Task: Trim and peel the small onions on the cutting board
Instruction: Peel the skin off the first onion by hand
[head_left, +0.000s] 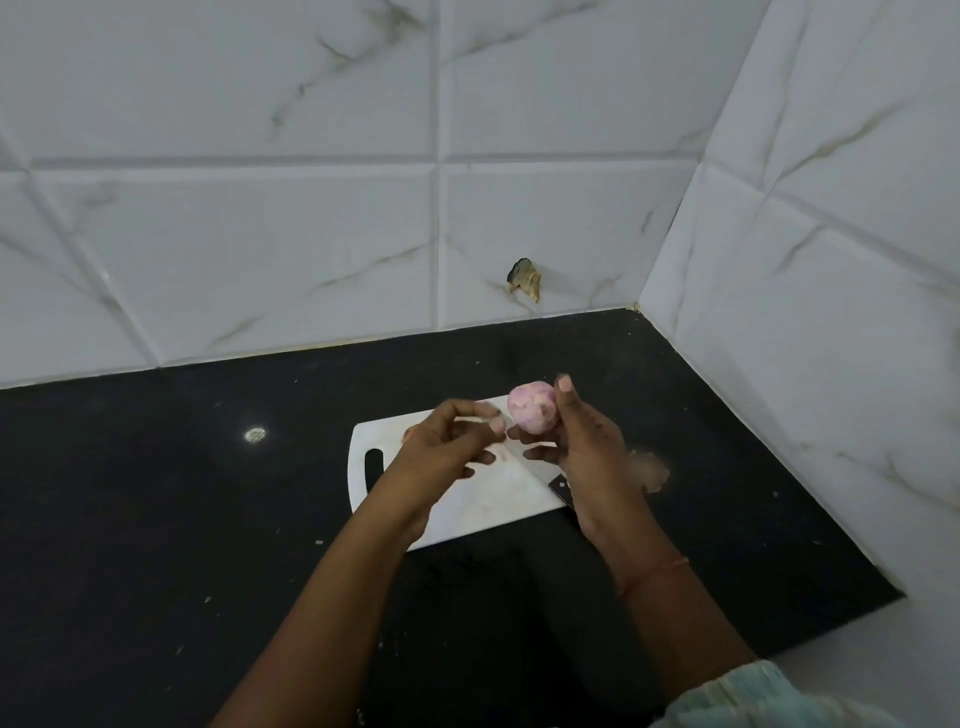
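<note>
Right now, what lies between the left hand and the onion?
In the head view, nothing lies between them: the left hand has its fingertips just short of the onion, which the right hand holds above the board.

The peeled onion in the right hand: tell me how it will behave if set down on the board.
The onion looks round, so it would probably roll on the flat cutting board. Its peeled pink surface may be slick, and the right hand grips it by fingertips only.

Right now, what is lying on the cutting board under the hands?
On the white cutting board a knife shows, handle partly under the right hand, which holds a pinkish onion. Something reddish peeks out behind the left hand; the rest is covered.
</note>
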